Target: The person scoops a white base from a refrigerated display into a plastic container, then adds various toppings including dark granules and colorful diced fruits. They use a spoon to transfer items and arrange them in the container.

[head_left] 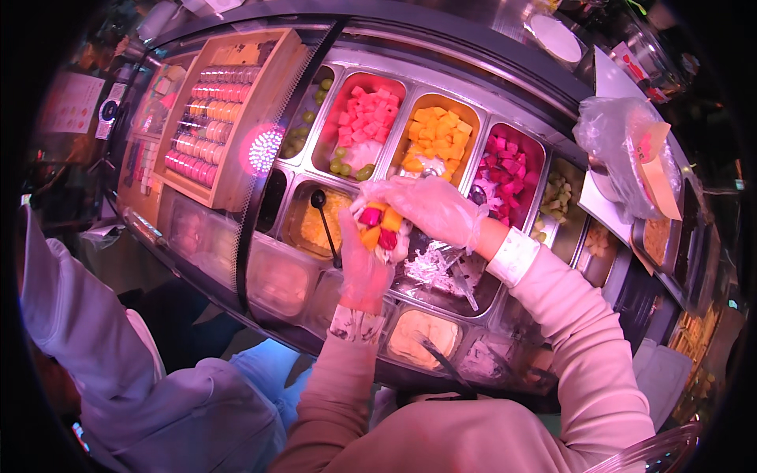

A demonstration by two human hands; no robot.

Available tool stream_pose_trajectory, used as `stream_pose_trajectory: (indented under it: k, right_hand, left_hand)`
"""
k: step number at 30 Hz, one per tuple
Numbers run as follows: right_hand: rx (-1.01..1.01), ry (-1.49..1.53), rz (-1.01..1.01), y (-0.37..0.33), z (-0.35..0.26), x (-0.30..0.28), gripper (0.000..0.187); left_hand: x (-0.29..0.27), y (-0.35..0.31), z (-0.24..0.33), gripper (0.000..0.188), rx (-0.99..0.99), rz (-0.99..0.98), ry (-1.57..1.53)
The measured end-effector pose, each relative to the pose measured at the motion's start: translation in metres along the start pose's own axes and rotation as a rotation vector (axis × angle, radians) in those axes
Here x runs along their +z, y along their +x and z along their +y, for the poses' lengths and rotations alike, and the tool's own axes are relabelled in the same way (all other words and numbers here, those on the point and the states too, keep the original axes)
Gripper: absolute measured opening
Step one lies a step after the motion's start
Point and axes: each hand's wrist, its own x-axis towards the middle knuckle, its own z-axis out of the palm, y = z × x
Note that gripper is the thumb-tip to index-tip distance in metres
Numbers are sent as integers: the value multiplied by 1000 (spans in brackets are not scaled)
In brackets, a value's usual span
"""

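Observation:
My left hand (367,274), in a clear plastic glove, is closed round a small whitish portion topped with fruit cubes (380,227) in yellow and magenta. What wraps or holds the fruit underneath is hidden by my fingers. My right hand (435,206), gloved too, reaches in from the right with its fingers pressed together at the portion's far edge; anything between them is hidden. Both hands are above the metal tubs, near the mango cubes (440,134) and a tub of yellow bits (317,225) with a black spoon (322,211).
Watermelon cubes (369,114), green grapes (298,130) and magenta dragon fruit cubes (505,167) fill tubs at the back. White shreds (438,268) lie in a tub beneath my right hand. A macaron box (213,118) stands left; a person's sleeve (87,315) is at the lower left.

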Motion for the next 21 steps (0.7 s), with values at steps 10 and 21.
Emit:
stream_pose_trajectory:
  k: [10,21]
  right_hand:
    - [507,-537,-357,155,61,27,37]
    - [359,-619,-582,183,95,64,33]
  left_hand:
    - [17,-34,21,94,53,77,107]
    - [-2,-44,32,79,36,178,45]
